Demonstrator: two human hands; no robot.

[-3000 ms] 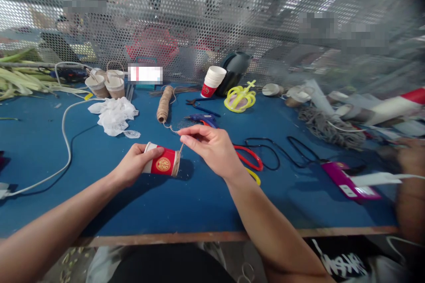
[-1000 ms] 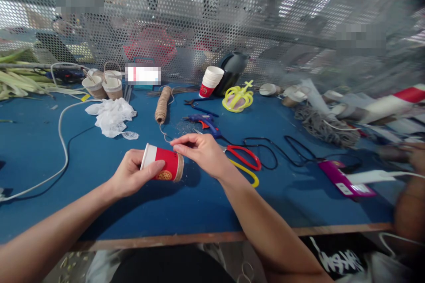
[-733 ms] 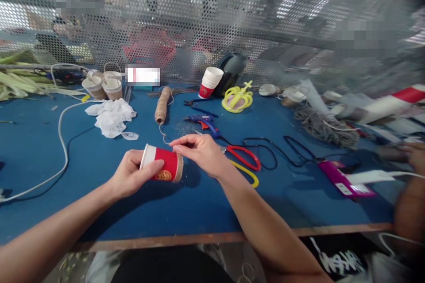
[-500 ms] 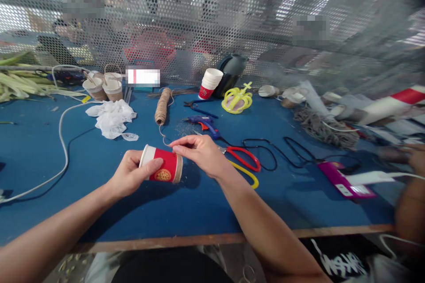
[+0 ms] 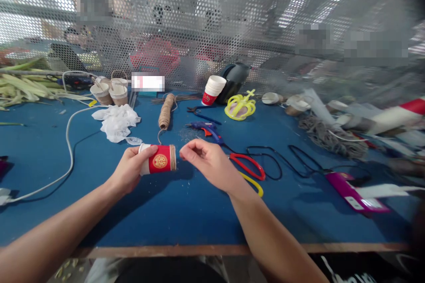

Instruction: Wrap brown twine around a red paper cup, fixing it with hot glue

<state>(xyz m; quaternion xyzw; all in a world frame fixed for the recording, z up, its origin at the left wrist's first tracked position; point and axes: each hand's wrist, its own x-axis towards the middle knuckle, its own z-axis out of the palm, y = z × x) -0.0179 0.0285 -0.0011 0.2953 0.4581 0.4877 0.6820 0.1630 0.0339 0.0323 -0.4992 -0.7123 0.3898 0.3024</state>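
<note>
My left hand (image 5: 128,169) grips a red and white paper cup (image 5: 161,160) that lies sideways, its base facing right. A gold emblem decorates the cup's side, and a band of twine (image 5: 173,158) is wound around the base end. Just right of the base, my right hand (image 5: 210,161) is closed with fingertips pinched together, apart from the cup. Whatever those fingers hold is hidden or too small to see. Behind the cup stretches a spool of twine (image 5: 167,112), its loose strand running down to the cup's upper edge.
Beyond my right hand lie a blue glue gun (image 5: 207,129), pliers (image 5: 201,110) and red-and-yellow-handled scissors (image 5: 249,166). Stacked cups (image 5: 214,88), a yellow crown (image 5: 239,108) and white lace (image 5: 117,119) sit farther back. A purple power strip (image 5: 355,194) with cables is at right.
My right hand has drawn away from the cup's base, moving right and slightly down. The cup has turned more level in my left hand. The whole view has shifted a little.
</note>
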